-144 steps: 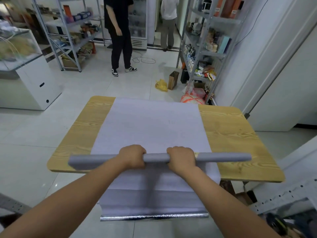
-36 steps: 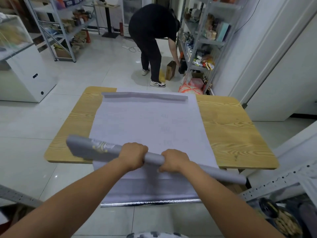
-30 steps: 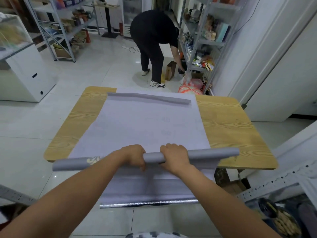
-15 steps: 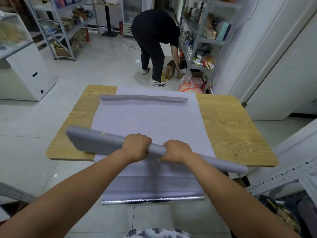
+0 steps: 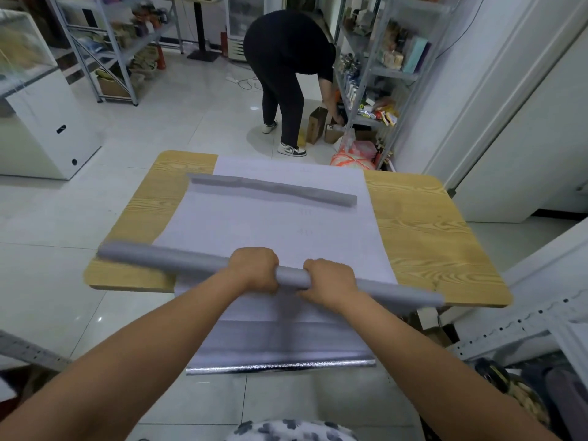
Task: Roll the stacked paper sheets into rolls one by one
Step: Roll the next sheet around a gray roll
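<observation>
A long grey paper roll (image 5: 165, 261) hangs over the near edge of the wooden table (image 5: 423, 237), tilted with its left end higher. My left hand (image 5: 254, 268) and my right hand (image 5: 329, 281) grip it side by side near its middle. Under it lies the stack of pale sheets (image 5: 270, 230), which droops over the table's front edge and ends in a silvery strip (image 5: 280, 367). A second, finished grey roll (image 5: 273, 189) lies across the far part of the stack.
A person in black (image 5: 286, 65) bends at metal shelves (image 5: 378, 68) behind the table's far right. A white counter (image 5: 47, 128) stands at the left, more shelving (image 5: 114, 43) at the back left. A perforated rail (image 5: 509, 326) runs at my right.
Over the last second the held roll swung from level to tilted, left end up and right end down. About five seconds ago no second roll lay at the far end of the stack.
</observation>
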